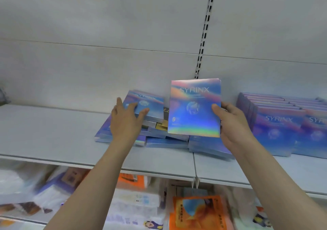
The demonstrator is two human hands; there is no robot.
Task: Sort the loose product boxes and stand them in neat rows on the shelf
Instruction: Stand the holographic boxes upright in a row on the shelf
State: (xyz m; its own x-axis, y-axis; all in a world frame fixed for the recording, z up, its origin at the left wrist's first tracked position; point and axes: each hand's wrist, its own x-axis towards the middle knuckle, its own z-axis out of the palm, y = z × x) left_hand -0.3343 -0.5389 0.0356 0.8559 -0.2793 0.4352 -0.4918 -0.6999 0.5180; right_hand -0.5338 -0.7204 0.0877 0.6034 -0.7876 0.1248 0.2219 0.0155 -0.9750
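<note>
A loose pile of flat holographic blue boxes lies at the middle of the grey shelf. My right hand holds one such box upright above the pile, thumb on its front and fingers behind its right edge. My left hand grips the lower left corner of the top box of the pile, which lies tilted. On the right, a neat row of the same boxes stands facing forward.
A gold box shows inside the pile. A slotted upright runs down the white back panel. The lower shelf holds orange packets and white packs. The shelf's left half is bare grey surface.
</note>
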